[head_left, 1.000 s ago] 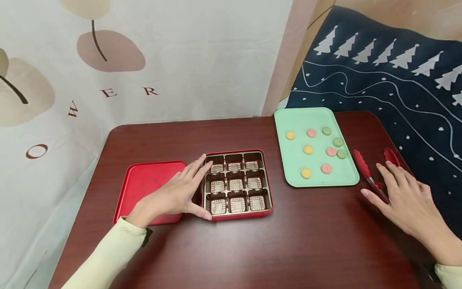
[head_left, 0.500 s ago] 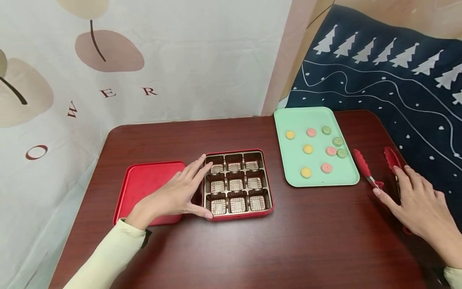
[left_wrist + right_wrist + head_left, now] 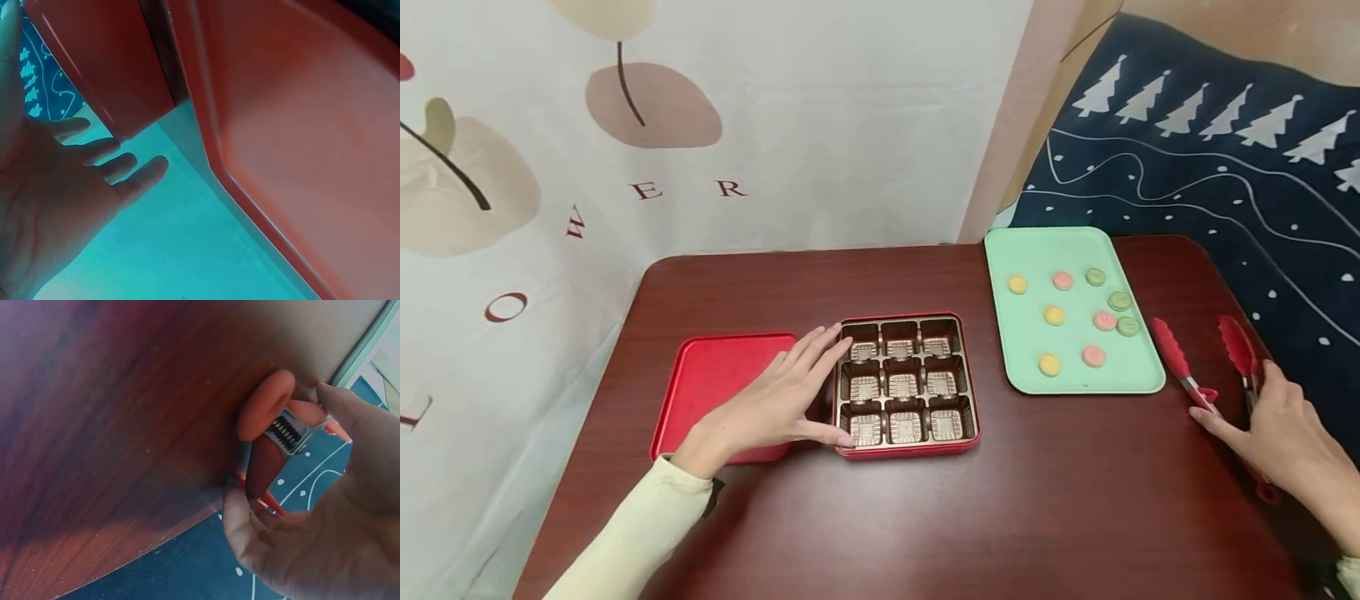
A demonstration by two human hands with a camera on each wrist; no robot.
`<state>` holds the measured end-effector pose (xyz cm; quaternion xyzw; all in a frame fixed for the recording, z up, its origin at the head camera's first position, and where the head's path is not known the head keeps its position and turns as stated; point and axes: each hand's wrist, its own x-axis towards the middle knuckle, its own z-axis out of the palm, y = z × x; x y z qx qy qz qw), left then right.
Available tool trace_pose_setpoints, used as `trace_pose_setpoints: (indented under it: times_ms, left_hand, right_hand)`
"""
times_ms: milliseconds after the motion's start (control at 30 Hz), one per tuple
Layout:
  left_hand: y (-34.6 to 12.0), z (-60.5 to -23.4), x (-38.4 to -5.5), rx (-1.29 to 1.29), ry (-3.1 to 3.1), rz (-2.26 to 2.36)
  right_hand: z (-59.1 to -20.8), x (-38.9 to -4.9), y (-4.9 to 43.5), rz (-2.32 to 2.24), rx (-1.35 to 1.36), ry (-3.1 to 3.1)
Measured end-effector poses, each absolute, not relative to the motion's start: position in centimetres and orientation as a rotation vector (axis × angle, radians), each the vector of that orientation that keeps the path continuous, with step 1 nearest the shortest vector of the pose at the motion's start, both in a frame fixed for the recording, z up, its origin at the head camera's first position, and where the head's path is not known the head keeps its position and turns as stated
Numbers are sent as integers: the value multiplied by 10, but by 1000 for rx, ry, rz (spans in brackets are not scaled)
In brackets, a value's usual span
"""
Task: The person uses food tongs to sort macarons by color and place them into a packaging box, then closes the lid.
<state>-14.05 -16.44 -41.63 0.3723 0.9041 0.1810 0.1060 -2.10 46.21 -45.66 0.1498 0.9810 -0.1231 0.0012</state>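
My left hand [image 3: 752, 412] lies along the left side of a red box [image 3: 917, 451], fingertips at its far left corner and thumb at the near one. The box holds a brown plastic insert with several bare square compartments. In the left wrist view the fingers of the left hand [image 3: 62, 194] are spread beside the box wall [image 3: 106, 69]. At the right, my right hand [image 3: 1296, 442] grips red-tipped tongs [image 3: 1171, 350], whose two arms are spread apart. Thumb and fingers sit on opposite arms of the tongs [image 3: 265, 406] in the right wrist view, with the spring end showing.
A red lid [image 3: 722, 367] lies left of the box, partly under the left forearm. Right of the box, a mint-green tray [image 3: 1060, 246] carries several macarons: yellow [image 3: 1054, 315], pink [image 3: 1093, 356] and green [image 3: 1095, 277]. Curtains hang behind the brown table [image 3: 880, 517].
My right hand has shifted right and taken hold of the tongs around both arms. The left hand stays at the box. The head view has swung slightly left.
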Motion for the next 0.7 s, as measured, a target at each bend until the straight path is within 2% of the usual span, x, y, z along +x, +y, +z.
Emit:
trace_pose_setpoints:
  times_ms: [700]
  left_hand:
    - [-178,-428,-143,1128,2775,600]
  right_hand:
    - [-455,-19,469,-427,599,3062]
